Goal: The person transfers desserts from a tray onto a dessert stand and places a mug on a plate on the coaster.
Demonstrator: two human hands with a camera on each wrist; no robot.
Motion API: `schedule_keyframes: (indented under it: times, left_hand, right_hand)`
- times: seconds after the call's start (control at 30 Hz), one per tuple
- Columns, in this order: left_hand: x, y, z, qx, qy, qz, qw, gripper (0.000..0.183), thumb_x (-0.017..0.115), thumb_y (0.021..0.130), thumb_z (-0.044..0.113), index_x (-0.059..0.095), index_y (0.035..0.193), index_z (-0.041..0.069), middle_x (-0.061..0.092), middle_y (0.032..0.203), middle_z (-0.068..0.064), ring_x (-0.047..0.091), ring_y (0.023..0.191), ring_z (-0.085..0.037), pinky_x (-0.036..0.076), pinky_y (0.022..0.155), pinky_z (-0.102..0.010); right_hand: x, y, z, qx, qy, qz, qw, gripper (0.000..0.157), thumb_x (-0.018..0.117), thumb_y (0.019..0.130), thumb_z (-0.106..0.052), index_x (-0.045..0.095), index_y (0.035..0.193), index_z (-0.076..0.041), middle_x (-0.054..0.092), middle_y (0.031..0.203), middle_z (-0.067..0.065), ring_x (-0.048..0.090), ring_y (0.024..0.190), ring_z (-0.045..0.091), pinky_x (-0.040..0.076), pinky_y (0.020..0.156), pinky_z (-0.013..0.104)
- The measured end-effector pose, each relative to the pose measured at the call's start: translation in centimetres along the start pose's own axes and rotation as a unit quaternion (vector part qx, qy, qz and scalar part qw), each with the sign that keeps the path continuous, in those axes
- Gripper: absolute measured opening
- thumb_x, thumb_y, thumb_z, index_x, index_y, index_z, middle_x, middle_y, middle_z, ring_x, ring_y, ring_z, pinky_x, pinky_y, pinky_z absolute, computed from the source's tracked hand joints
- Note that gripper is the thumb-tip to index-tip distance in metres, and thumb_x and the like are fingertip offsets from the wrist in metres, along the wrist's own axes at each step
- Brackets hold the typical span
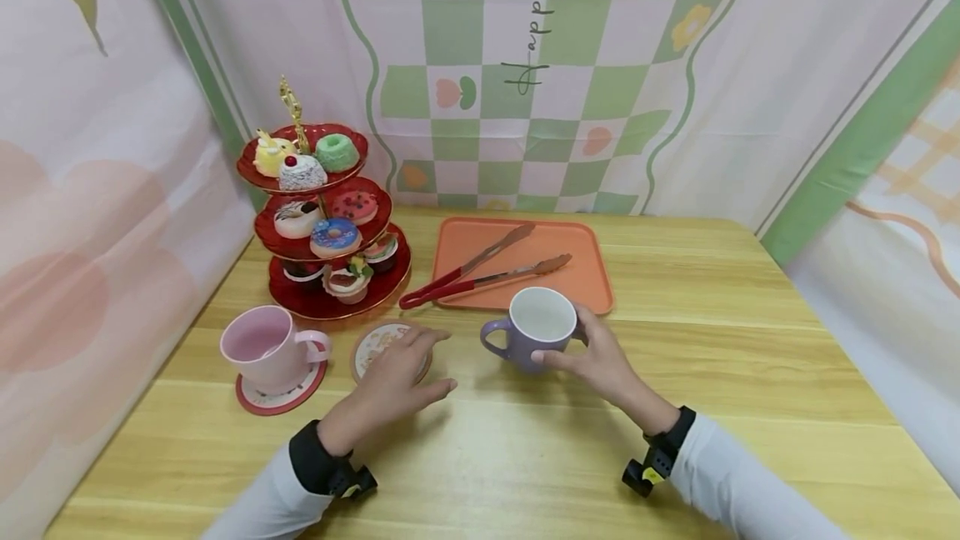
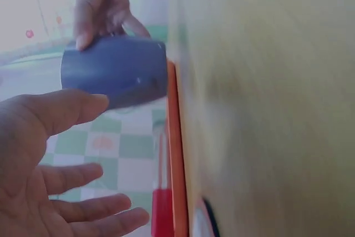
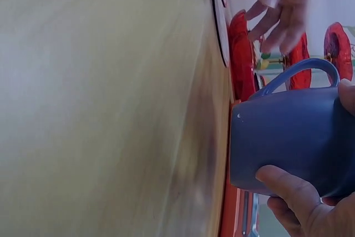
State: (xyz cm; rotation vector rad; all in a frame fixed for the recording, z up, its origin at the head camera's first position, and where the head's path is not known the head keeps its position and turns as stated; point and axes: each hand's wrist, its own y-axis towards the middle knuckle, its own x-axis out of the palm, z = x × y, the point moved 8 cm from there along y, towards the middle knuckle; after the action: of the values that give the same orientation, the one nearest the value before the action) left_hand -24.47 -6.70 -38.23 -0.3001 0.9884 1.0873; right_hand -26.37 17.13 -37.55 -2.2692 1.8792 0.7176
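A purple mug (image 1: 534, 340) with a white inside is gripped by my right hand (image 1: 600, 357), the thumb on its near side and the fingers round its right side. Its handle points left. In the right wrist view the mug (image 3: 288, 137) looks held just above the table. My left hand (image 1: 393, 382) has its fingers spread and holds nothing; it is over a round coaster (image 1: 367, 350), partly hiding it, left of the mug. The left wrist view shows the left hand (image 2: 61, 176) apart from the mug's handle side, its thumb overlapping the mug (image 2: 116, 70) in view.
At left a pink mug (image 1: 262, 352) stands on a red-rimmed coaster (image 1: 273, 407). Behind it is a red three-tier stand (image 1: 390, 286) with donuts and cupcakes. Red-handled tongs (image 1: 457, 283) lie across an orange tray (image 1: 592, 273) behind the purple mug. Printed curtains (image 1: 465, 148) enclose the table.
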Motion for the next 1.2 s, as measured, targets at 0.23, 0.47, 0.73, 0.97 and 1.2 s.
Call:
schedule_keyframes:
  times: [0.23, 0.47, 0.73, 0.97, 1.2]
  left_hand:
    - [1.2, 0.4, -0.4, -0.063, -0.212, -0.012, 0.9752, 0.054, 0.067, 0.087, 0.032, 0.049, 0.132, 0.008, 0.051, 0.127, -0.017, 0.057, 0.104, -0.032, 0.048, 0.079, -0.043]
    - [1.9, 0.9, -0.1, -0.094, -0.327, -0.020, 0.9400, 0.034, 0.058, 0.093, 0.029, 0.058, 0.117, 0.005, 0.058, 0.114, -0.013, 0.062, 0.094, -0.028, 0.050, 0.073, -0.043]
    - [2.3, 1.2, 0.4, -0.098, -0.392, -0.028, 0.9145, 0.027, 0.048, 0.098, 0.024, 0.053, 0.105, -0.001, 0.060, 0.106, -0.020, 0.062, 0.095, -0.031, 0.050, 0.075, -0.045]
    - [2.6, 0.9, 0.6, -0.111, -0.407, -0.022, 0.9065, 0.021, 0.053, 0.096, 0.017, 0.054, 0.102, -0.002, 0.059, 0.107, -0.022, 0.061, 0.095, -0.035, 0.050, 0.076, -0.046]
    - [2.7, 0.5, 0.5, -0.122, -0.402, -0.005, 0.9072, 0.017, 0.052, 0.097, 0.015, 0.054, 0.097, -0.002, 0.061, 0.104, -0.018, 0.061, 0.091, -0.034, 0.051, 0.075, -0.038]
  right_hand:
    - [1.0, -0.2, -0.2, -0.007, 0.004, -0.015, 1.000, 0.076, 0.083, 0.070, -0.013, 0.042, 0.133, 0.000, 0.055, 0.121, 0.015, 0.051, 0.111, 0.029, 0.039, 0.090, 0.049]
    - [2.0, -0.3, -0.7, -0.025, 0.004, -0.022, 0.999, 0.076, 0.084, 0.068, -0.013, 0.043, 0.132, 0.000, 0.057, 0.118, 0.015, 0.053, 0.108, 0.030, 0.040, 0.088, 0.050]
    - [2.8, -0.2, -1.0, -0.022, 0.011, -0.034, 0.999, 0.077, 0.083, 0.070, -0.016, 0.041, 0.133, -0.002, 0.055, 0.120, 0.013, 0.052, 0.109, 0.028, 0.039, 0.089, 0.051]
    - [3.0, -0.1, -1.0, -0.028, 0.001, -0.036, 0.999, 0.078, 0.084, 0.069, -0.017, 0.042, 0.133, -0.003, 0.056, 0.119, 0.013, 0.053, 0.109, 0.027, 0.040, 0.089, 0.049]
    - [3.3, -0.1, -1.1, -0.025, -0.001, -0.040, 0.999, 0.078, 0.084, 0.068, -0.018, 0.043, 0.133, -0.003, 0.056, 0.119, 0.011, 0.053, 0.107, 0.027, 0.041, 0.088, 0.049]
